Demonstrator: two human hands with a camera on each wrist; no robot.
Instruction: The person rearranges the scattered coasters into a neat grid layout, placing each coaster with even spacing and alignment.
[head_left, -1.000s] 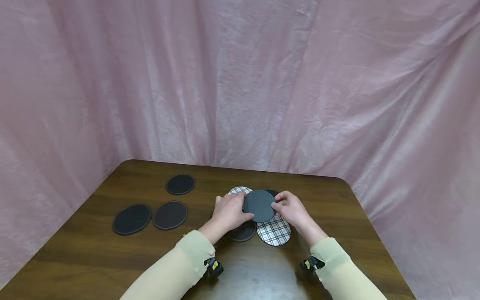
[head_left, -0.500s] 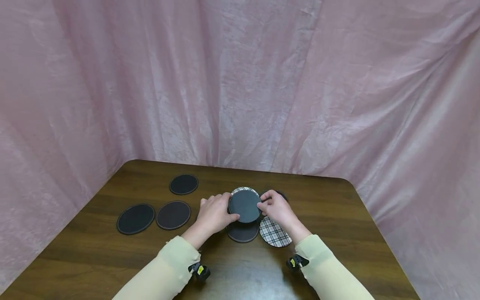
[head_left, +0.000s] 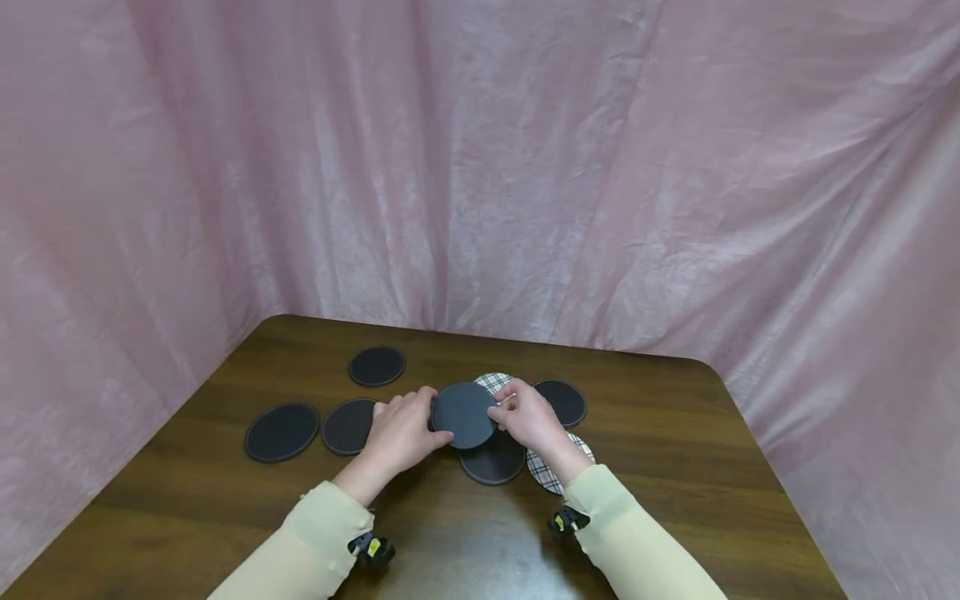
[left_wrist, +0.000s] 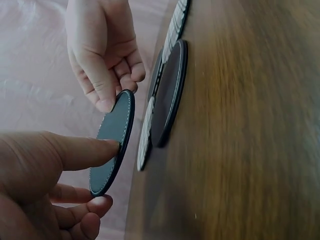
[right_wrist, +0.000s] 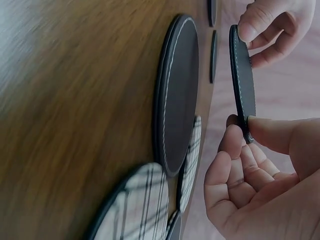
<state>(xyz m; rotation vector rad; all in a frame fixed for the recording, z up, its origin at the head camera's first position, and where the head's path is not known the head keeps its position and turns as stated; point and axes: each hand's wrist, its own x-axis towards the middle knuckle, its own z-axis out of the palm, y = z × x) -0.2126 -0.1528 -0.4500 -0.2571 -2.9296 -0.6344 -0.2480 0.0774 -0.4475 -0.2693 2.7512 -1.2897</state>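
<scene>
Dark coaster (head_left: 463, 415), pinched by left hand (head_left: 400, 432) and right hand (head_left: 531, 414).
Right wrist (head_left: 567, 458) partly hides near plaid coaster (head_left: 543, 473); left hand, brown coaster (head_left: 347, 427).

Just below the head view's centre, the dark round mat (head_left: 463, 416) looks like smooth, matt leather, edged with stitched thread. The plaid mat (right_wrist: 137, 205), lower left in the right-wrist view, resembles printed cloth. The table (head_left: 675, 483) shows wood grain, glossy at bottom centre; the curtain (head_left: 480, 167) above is velvety, softly lustrous cloth.
</scene>
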